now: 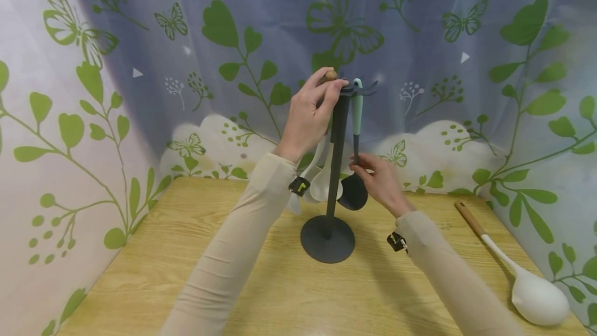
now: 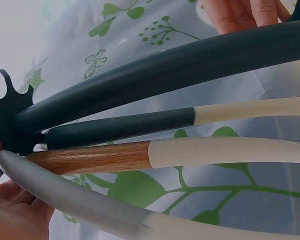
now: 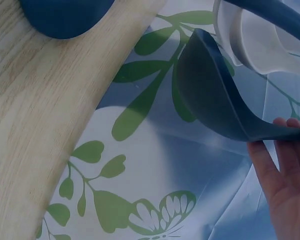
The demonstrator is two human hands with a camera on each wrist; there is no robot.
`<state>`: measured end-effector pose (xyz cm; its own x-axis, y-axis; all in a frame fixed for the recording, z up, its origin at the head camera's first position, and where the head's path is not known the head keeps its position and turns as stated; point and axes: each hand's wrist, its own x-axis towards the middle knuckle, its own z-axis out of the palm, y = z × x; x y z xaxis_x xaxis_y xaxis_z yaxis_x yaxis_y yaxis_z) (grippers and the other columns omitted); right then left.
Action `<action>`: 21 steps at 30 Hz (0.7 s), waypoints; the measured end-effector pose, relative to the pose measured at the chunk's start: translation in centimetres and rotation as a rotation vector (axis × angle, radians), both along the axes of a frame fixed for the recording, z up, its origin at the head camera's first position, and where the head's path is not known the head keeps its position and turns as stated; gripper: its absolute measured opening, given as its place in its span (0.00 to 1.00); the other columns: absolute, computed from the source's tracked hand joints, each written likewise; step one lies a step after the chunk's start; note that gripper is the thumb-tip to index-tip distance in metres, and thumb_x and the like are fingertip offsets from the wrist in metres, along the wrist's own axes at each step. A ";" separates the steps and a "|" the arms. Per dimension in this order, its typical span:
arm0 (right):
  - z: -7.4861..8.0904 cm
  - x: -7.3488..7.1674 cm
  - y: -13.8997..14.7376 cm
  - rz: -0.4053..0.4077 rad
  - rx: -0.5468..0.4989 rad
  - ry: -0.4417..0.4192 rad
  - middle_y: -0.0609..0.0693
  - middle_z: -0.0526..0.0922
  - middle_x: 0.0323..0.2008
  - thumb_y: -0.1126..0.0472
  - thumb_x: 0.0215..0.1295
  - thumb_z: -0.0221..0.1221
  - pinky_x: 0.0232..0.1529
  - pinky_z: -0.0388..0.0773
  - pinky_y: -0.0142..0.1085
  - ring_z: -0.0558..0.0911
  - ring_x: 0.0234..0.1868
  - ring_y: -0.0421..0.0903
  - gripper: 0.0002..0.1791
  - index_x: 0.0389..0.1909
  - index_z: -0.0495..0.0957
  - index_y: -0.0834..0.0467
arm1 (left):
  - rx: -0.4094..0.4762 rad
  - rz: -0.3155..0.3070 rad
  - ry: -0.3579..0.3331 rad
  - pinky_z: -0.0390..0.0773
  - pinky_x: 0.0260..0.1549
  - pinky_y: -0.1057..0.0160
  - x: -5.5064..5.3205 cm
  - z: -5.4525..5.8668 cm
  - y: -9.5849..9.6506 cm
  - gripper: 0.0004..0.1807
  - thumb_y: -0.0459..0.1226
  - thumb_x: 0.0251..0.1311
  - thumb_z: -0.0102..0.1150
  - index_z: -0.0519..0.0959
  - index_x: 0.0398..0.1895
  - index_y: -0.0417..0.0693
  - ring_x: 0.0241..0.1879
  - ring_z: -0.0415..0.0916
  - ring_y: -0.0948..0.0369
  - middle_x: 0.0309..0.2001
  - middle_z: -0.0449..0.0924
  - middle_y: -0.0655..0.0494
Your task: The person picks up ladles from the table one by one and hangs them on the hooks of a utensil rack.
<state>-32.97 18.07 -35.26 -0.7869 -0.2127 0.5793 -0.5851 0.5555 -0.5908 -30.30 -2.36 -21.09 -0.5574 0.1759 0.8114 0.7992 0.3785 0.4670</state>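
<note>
A dark utensil stand with a round base stands on the table. My left hand grips its hooked top, beside the upper ends of the hanging handles. A ladle with a mint-green handle and dark bowl hangs from a hook on the right side. Below that handle, my right hand pinches the ladle's dark stem; the right wrist view shows fingers against the stem just behind the bowl. Pale utensils hang on the left side, their handles dark, wooden and grey.
A large white ladle with a wooden handle lies at the right side of the wooden table. Behind the table hangs a curtain printed with green leaves and butterflies.
</note>
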 end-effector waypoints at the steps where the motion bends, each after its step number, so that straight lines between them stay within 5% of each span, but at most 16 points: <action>1: 0.0 0.0 -0.1 0.002 0.001 -0.005 0.58 0.88 0.42 0.66 0.68 0.60 0.46 0.84 0.46 0.87 0.46 0.54 0.11 0.49 0.83 0.59 | 0.001 0.002 -0.003 0.74 0.56 0.69 0.0 0.0 0.0 0.20 0.45 0.76 0.42 0.83 0.55 0.49 0.66 0.69 0.61 0.69 0.68 0.54; 21: -0.6 0.5 0.1 0.043 0.000 -0.092 0.57 0.86 0.46 0.61 0.69 0.60 0.51 0.82 0.48 0.85 0.49 0.54 0.13 0.53 0.82 0.57 | 0.008 -0.001 0.007 0.74 0.55 0.71 -0.1 0.0 -0.1 0.20 0.45 0.76 0.42 0.83 0.54 0.50 0.64 0.71 0.61 0.68 0.69 0.55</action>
